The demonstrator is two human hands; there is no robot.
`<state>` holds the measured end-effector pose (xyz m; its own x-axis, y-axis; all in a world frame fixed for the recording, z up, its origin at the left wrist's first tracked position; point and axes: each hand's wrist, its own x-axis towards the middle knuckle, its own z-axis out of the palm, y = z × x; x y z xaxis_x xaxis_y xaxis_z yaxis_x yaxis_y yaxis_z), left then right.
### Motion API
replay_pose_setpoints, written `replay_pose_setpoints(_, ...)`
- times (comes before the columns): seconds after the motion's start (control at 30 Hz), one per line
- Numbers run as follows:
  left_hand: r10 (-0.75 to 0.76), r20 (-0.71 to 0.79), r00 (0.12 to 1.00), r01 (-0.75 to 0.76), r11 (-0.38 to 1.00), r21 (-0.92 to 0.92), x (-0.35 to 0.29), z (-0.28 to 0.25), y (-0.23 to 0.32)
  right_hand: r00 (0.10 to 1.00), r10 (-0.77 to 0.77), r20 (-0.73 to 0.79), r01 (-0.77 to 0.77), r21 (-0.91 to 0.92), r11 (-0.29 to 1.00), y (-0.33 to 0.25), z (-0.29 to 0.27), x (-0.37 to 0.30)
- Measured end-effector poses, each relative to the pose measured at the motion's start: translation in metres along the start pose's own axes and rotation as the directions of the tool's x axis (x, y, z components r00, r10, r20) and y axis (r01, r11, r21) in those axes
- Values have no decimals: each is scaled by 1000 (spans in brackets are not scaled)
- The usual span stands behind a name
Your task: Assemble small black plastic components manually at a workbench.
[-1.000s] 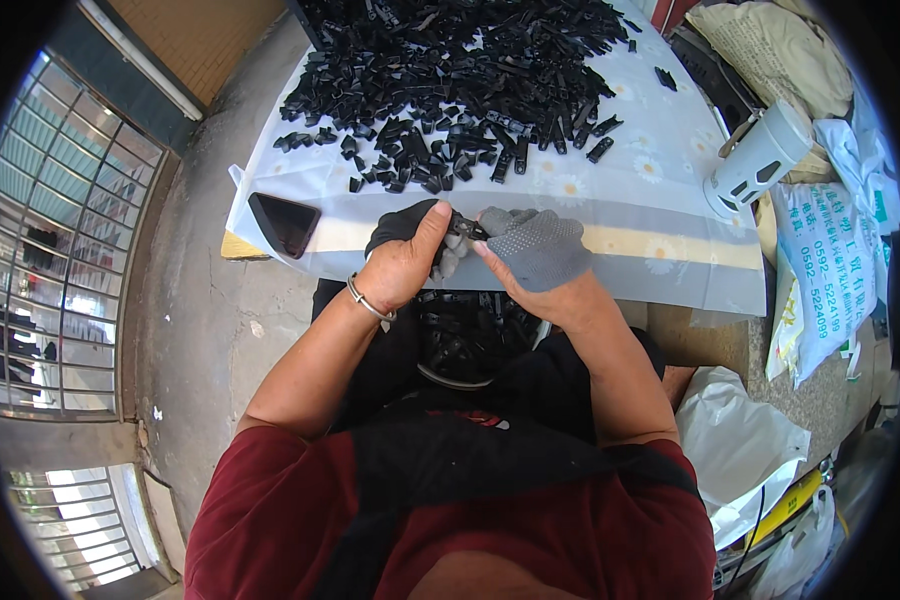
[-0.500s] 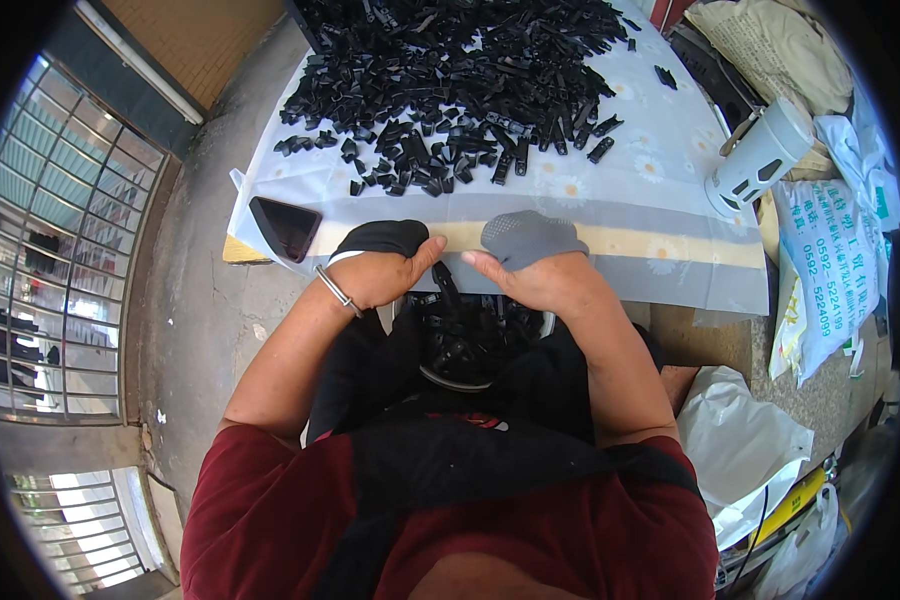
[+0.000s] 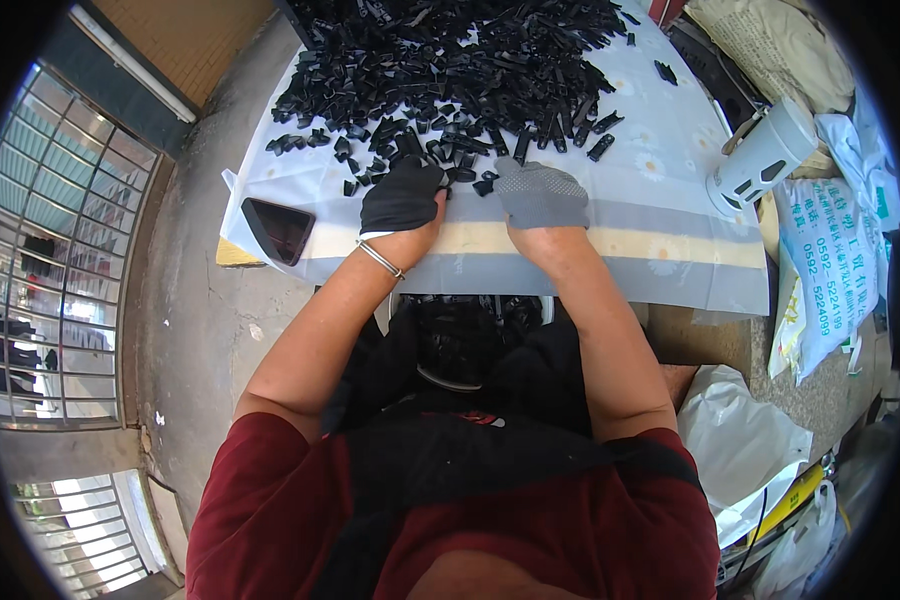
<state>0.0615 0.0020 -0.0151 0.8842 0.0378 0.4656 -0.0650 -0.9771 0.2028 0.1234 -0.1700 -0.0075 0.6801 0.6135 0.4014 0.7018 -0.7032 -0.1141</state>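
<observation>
— Why are both your hands pushed up to the edge of that heap?

— The black plastic parts (image 3: 450,60) lie piled across the far half of the surface, and the loose ones have spilled toward me. I've got my left hand (image 3: 402,195), in its black glove, flat over the strays at the heap's near fringe, fingers together and pressing down. Whether anything is pinched under it, I can't tell; the glove hides it.

— And the right?

— My right hand (image 3: 542,193), in the grey dotted glove, rests the same way just beside it, palm down, fingers closed against each other, touching the nearest pieces (image 3: 485,185). The two hands sit side by side, a small gap between them.

— Why the cloth underneath?

— The pale flowered sheet (image 3: 660,225) covers the surface, I'd judge so the small dark pieces show up and slide easily. It hangs over the near edge, right above the container of black parts (image 3: 460,335) in my lap.

— The phone?

— The dark phone (image 3: 278,228) lies at the near left corner, well apart from the heap. The white mug-shaped holder (image 3: 760,160) stands at the right edge, also out of the way.
</observation>
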Motion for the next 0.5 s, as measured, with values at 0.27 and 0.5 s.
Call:
replay_pose_setpoints(0.27, -12, 13, 1000, 14, 974, -224, -15, -28, 0, 999, 46, 25, -50, 202, 978, -2, -25, -20)
replay_pose_setpoints(0.5, 131, 476, 870, 186, 805, -563, -19, -65, 16, 940, -282, -192, 336, 665, 667, -29, -30, -33)
